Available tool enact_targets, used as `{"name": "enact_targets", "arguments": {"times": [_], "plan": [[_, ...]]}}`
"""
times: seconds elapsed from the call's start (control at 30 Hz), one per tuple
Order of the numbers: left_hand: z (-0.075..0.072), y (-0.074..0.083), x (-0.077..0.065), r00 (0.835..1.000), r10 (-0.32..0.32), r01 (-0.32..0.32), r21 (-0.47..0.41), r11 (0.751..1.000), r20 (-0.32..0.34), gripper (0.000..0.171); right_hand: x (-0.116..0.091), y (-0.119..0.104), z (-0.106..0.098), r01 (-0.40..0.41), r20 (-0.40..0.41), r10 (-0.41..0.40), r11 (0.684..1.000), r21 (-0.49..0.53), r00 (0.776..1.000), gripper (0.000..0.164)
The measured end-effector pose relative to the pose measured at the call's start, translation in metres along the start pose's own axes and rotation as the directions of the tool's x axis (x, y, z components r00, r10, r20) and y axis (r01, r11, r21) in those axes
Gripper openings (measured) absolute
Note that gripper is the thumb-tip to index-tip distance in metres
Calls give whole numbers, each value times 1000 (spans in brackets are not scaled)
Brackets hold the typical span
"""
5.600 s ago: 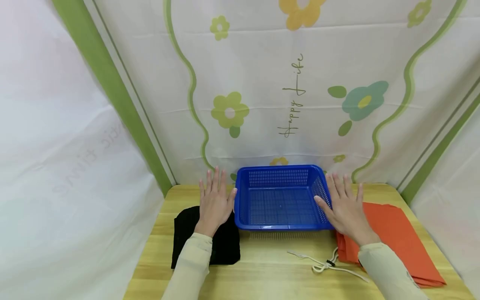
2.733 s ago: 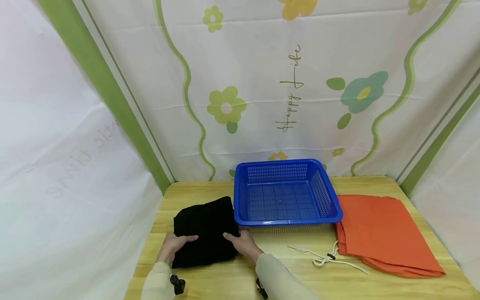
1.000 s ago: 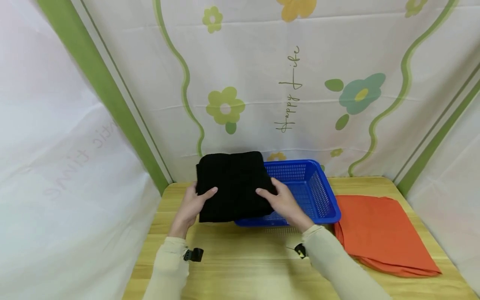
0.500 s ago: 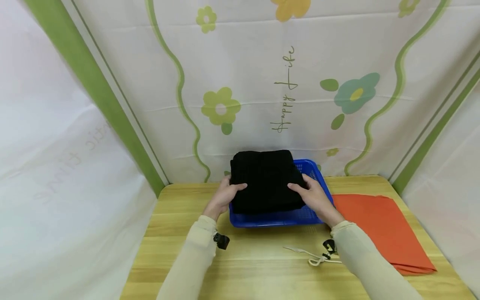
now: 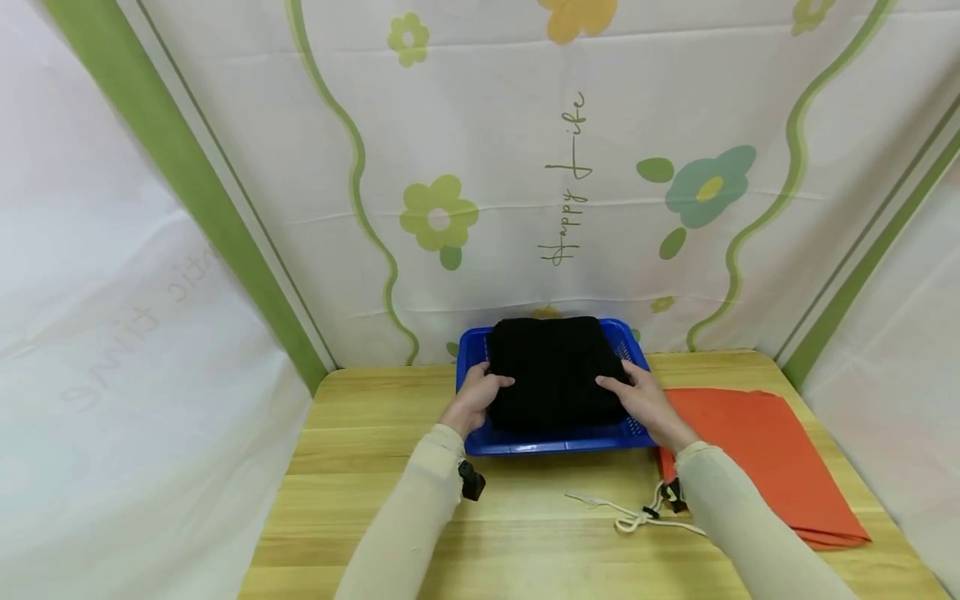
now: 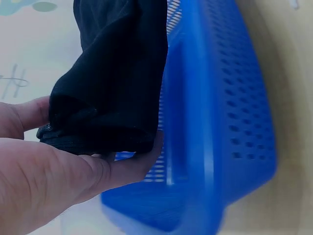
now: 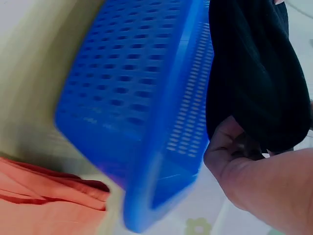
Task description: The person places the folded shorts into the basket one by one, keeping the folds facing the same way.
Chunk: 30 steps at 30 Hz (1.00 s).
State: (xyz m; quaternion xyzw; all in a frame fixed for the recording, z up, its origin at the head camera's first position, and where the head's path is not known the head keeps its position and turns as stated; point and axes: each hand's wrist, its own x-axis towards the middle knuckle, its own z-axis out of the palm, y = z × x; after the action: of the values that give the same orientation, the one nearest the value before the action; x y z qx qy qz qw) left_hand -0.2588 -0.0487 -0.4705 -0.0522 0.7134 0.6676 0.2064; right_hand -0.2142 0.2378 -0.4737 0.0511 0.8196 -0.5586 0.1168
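A folded black cloth (image 5: pixel 557 375), perhaps a garment, hangs between both hands over the blue plastic basket (image 5: pixel 558 447), covering most of its inside. My left hand (image 5: pixel 476 397) grips the cloth's left edge, thumb on top and fingers beneath. At the opposite edge my right hand (image 5: pixel 647 402) holds it the same way. The left wrist view shows the folded layers of the black cloth (image 6: pixel 115 78) between thumb and fingers, beside the basket rim (image 6: pixel 205 122). In the right wrist view the black cloth (image 7: pixel 257 73) bulges above curled fingers (image 7: pixel 227 147).
A folded orange-red cloth (image 5: pixel 772 467) lies right of the basket. A white drawstring (image 5: pixel 633 522) with a black toggle (image 5: pixel 650 512) trails from it across the wooden table (image 5: pixel 360 483). Behind the table hangs a white flowered curtain (image 5: pixel 495 250).
Both hands first hovered open beside the basket, then took hold of the black cloth on the left. They lifted it rightward over the basket and have now lowered it within the rim.
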Motion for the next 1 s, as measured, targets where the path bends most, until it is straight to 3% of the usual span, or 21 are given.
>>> {"name": "enact_targets", "arguments": {"times": [0.23,0.43,0.63,0.87,1.0], "plan": [[4,-22,12,997,-59,59,3,998,-44,72,10,22,8,-65,25,66,997,-45,997,88],[9,-37,20,993,-82,84,15,996,-83,67,18,34,17,-53,8,55,987,-152,998,79],[12,-44,23,991,-99,102,31,994,-85,64,24,38,23,-17,-11,14,954,-299,1000,71],[15,-52,27,990,-77,89,101,991,-117,63,29,36,29,-54,-53,35,904,-424,998,64],[17,-57,29,989,-52,73,156,985,-135,63,31,37,32,-82,-77,50,868,-490,996,33]]}}
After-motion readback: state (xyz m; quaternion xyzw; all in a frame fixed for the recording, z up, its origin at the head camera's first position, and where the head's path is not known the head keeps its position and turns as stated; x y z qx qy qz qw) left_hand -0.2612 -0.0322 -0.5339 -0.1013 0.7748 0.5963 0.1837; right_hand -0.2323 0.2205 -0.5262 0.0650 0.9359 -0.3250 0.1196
